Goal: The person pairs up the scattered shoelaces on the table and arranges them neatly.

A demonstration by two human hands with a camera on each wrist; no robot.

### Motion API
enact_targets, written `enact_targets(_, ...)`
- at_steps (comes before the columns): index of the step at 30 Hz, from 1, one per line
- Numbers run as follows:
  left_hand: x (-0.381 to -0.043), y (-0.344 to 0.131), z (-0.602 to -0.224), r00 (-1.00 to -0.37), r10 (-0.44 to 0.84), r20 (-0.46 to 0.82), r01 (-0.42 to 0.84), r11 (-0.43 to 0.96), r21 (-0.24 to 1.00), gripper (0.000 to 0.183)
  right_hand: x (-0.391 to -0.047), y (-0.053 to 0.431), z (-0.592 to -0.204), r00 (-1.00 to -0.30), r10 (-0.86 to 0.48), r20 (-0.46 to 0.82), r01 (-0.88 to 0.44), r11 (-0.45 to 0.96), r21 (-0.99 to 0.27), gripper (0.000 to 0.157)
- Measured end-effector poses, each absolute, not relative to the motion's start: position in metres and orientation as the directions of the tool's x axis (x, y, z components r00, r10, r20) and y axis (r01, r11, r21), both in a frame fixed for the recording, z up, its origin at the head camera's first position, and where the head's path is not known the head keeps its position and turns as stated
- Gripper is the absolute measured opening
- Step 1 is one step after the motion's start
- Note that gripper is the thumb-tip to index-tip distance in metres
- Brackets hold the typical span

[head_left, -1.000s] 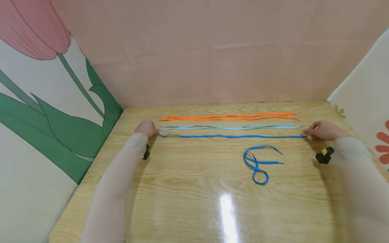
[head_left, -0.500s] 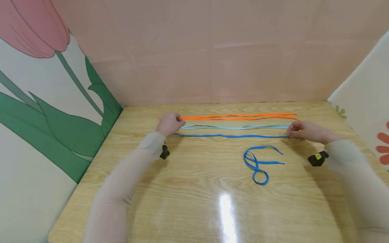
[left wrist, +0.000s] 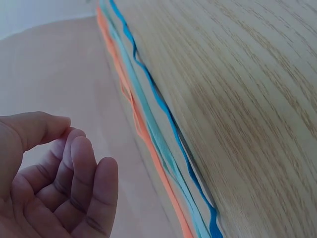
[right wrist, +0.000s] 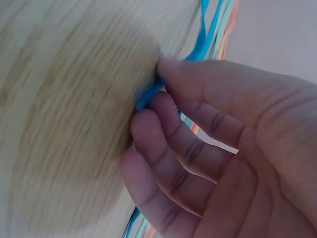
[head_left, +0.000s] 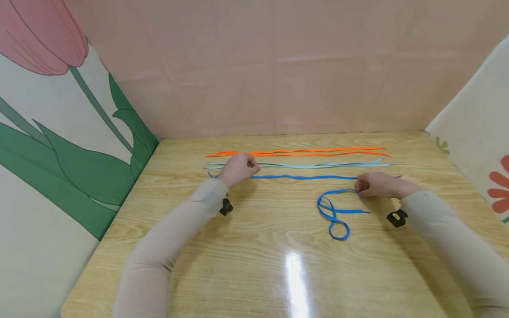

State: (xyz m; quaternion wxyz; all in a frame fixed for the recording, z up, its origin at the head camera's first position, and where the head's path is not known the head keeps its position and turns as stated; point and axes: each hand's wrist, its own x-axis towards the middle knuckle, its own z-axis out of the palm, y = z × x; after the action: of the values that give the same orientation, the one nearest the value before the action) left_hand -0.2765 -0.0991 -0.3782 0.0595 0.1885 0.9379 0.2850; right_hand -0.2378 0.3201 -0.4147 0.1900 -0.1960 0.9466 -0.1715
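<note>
My right hand (head_left: 377, 185) pinches the upper end of a loosely looped blue shoelace (head_left: 350, 211) at the table's right. In the right wrist view, that lace tip (right wrist: 151, 94) sits between thumb and fingers. My left hand (head_left: 238, 168) is raised over the rows of laces with nothing in it, its fingers loosely curled in the left wrist view. Beneath it runs a straightened blue shoelace (head_left: 302, 177), partly hidden by both hands. Behind lie light blue shoelaces (head_left: 310, 166) and, farthest back, orange shoelaces (head_left: 310, 154), all stretched out side to side.
The wooden table (head_left: 238, 256) meets a pink backdrop (head_left: 274, 88) behind the orange laces. A panel with a tulip print (head_left: 47, 39) stands on the left, and one with flower prints (head_left: 503, 183) on the right. A light reflection marks the table's front.
Both hands have left the ends of the straightened blue lace and moved inward. The right hand has come to the looped blue lace and taken its upper end.
</note>
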Motion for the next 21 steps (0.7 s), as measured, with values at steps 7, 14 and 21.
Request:
enact_targets(7, -0.276, -0.093, -0.378, -0.906, 0.423, -0.006, 0.353, 0.764, 0.54, 0.019, -0.238, 0.309, -0.404, -0.859, -0.451, -0.244, -0.342, 0.858, -0.383, 0.006)
enact_targets(14, -0.27, -0.058, -0.363, -0.804, 0.594, -0.017, 0.488, 0.677, 0.551, 0.017, -0.24, 0.304, -0.389, -0.89, -0.414, -0.193, -0.297, 0.845, -0.444, 0.005)
enact_targets(21, -0.251, 0.005, -0.337, -0.649, 0.761, 0.008, 0.68, 0.575, 0.454, 0.012, -0.244, 0.306, -0.39, -0.896, -0.4, -0.191, -0.282, 0.847, -0.451, 0.006)
